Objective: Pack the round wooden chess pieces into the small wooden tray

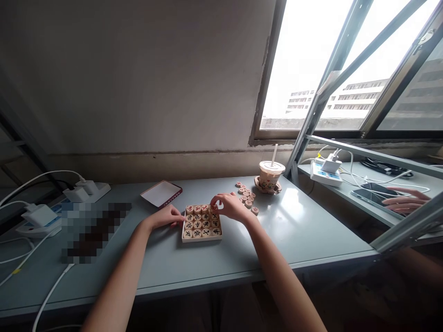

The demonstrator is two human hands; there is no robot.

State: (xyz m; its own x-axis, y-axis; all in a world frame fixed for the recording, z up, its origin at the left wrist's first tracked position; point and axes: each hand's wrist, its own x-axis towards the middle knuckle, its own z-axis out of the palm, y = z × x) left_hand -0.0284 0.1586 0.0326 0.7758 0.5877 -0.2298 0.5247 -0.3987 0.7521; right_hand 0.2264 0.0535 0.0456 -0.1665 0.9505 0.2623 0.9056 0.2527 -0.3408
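Observation:
A shallow white box (201, 239) on the desk holds rows of round wooden Chinese chess pieces (197, 225), the back row marked in red and the others in black. My left hand (167, 216) grips the box's left side, with thumb and fingers at its edge. Over the back right corner of the box, my right hand (231, 206) has its fingers closed on a red-marked Chinese chess piece (214, 207), which they partly cover. Several loose red-marked pieces (246, 196) lie flat on the desk just beyond my right hand.
The box lid (161, 193) lies inside up behind my left hand. A lidded drink cup (272, 173) with a straw stands at the back right. Power strips (85, 191) with chargers and cables sit at left. Across a metal frame, another person's hand (408, 199) is near a phone (375, 196).

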